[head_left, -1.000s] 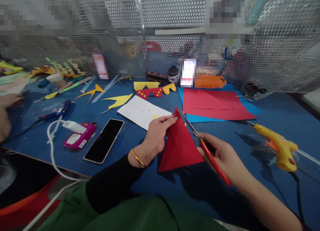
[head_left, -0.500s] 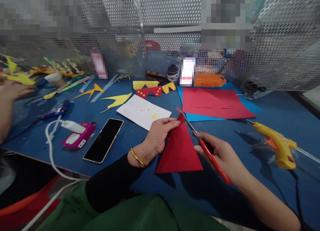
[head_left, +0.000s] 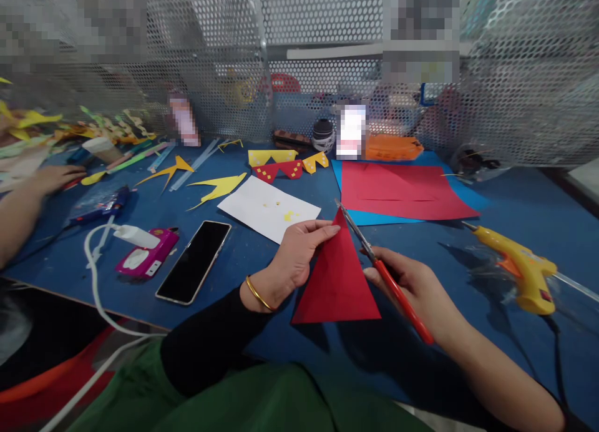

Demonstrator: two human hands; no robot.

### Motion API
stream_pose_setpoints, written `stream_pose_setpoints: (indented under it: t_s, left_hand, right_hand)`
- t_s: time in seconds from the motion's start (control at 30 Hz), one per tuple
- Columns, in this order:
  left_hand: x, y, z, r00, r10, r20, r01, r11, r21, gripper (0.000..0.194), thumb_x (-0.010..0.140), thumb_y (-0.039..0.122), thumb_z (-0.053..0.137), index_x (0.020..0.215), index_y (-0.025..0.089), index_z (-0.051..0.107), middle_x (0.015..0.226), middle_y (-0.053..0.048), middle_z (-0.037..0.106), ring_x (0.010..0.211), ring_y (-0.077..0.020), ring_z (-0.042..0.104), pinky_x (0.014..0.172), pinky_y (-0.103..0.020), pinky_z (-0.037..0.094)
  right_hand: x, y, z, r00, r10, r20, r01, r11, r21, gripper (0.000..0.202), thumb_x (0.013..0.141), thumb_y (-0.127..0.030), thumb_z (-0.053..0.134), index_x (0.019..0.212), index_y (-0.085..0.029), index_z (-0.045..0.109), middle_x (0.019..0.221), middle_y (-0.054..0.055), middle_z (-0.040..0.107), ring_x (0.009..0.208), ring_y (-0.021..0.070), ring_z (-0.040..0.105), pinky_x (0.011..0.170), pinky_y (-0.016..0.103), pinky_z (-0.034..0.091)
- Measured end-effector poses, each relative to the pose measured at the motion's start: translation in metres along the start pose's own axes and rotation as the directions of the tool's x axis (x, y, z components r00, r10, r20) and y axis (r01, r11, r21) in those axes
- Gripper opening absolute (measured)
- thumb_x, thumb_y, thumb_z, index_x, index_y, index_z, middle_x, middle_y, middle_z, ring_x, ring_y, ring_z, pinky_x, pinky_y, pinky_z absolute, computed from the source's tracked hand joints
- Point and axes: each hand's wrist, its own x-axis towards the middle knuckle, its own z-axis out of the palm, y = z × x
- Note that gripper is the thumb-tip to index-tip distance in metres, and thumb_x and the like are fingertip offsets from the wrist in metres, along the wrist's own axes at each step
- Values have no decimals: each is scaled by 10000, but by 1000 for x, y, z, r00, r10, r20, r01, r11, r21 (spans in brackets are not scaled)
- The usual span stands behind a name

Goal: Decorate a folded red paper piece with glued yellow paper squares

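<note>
A red paper triangle (head_left: 337, 276) stands point-up in front of me, its tip pinched between the thumb and fingers of my left hand (head_left: 299, 248). My right hand (head_left: 414, 288) is closed round red-handled scissors (head_left: 395, 288). The scissor blades lie close to the right side of the triangle's tip. Beyond the triangle, a white sheet (head_left: 255, 204) with small yellow scraps lies on the blue table (head_left: 234, 332). Red paper (head_left: 397, 191) rests on blue paper (head_left: 374, 218) behind my right hand.
A yellow glue gun (head_left: 519, 263) lies at right. Left of me are a black phone (head_left: 194, 263) and a magenta socket block (head_left: 147, 251) with a white cable. Paper glasses (head_left: 278, 170) and yellow cutouts (head_left: 218, 190) lie further back. Another person's hand (head_left: 58, 177) is at far left.
A small piece at the triangle's tip is no longer there, and the tip looks pointed. The other person's hand at left has shifted right along the table. My hands have barely moved.
</note>
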Motion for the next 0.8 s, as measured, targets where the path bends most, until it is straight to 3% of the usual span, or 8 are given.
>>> stream_pose_setpoints:
  t_s: [0.17,0.3,0.5,0.6,0.67,0.73,0.8]
  left_hand:
    - [1,0,0,1000,-7,-1,7,1000,-1,77,682,109,826,721,114,760,663,-66,747,597,-134,681,624,-246,545]
    - [1,0,-1,1000,-8,-12,8,1000,18,81,686,107,826,732,119,761,675,-67,748,610,-139,681,642,-256,542]
    - [2,5,-3,1000,5,-24,-3,999,53,50,747,110,783,787,130,763,715,-47,754,623,-130,675,648,-247,527]
    - [4,19,-5,999,52,0,-52,998,-28,48,783,110,757,745,124,731,696,-33,736,629,-117,673,658,-230,536]
    - [4,35,-7,996,78,-51,-84,989,-120,100,814,93,728,723,118,694,659,-18,706,586,-99,653,615,-208,537]
    - [3,53,-11,996,36,-82,-47,988,-146,116,845,95,708,738,110,666,595,6,648,460,-66,567,465,-171,457]
    - [2,67,-16,998,36,-53,-45,982,-182,56,888,93,664,837,115,674,667,12,673,409,-23,509,378,-135,357]
  right_hand:
    - [-1,-4,-1,999,-37,-38,35,998,-57,461,912,-630,550,998,-209,717,769,9,674,682,163,568,628,269,477]
    - [-1,-4,-1,989,-86,-124,74,993,-97,445,907,-606,570,1026,-208,732,717,0,667,639,157,575,614,266,481]
    - [4,5,-5,962,-50,-269,-8,977,-211,480,863,-642,599,1089,-237,723,834,35,736,694,197,646,621,298,491]
    - [6,7,-11,936,-41,-349,-80,942,-325,544,845,-669,596,1159,-238,699,795,39,733,667,214,662,595,312,476]
    - [6,8,-16,928,-53,-368,-121,894,-432,556,843,-664,593,1169,-225,690,711,30,704,616,220,655,540,306,437]
    - [8,10,-20,936,-107,-337,-103,829,-549,522,840,-619,616,1161,-214,688,722,42,716,629,235,676,522,304,415]
    - [8,13,-23,951,-195,-238,-3,768,-640,444,842,-537,648,1147,-219,692,851,66,764,711,246,715,549,304,434]
